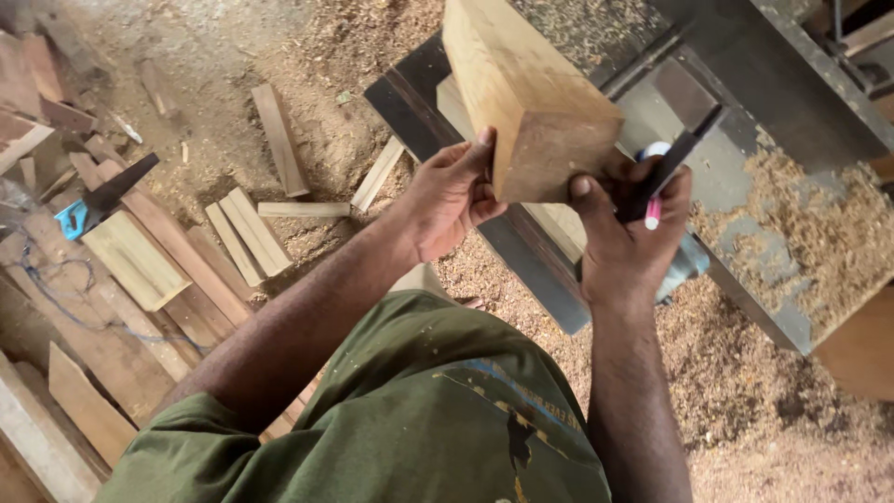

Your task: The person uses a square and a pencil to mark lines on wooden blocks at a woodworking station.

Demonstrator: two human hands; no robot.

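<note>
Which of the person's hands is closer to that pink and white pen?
The right hand. It grips the pen together with a dark metal square at the wooden block's end. The left hand is on the block's opposite side, away from the pen.
</note>
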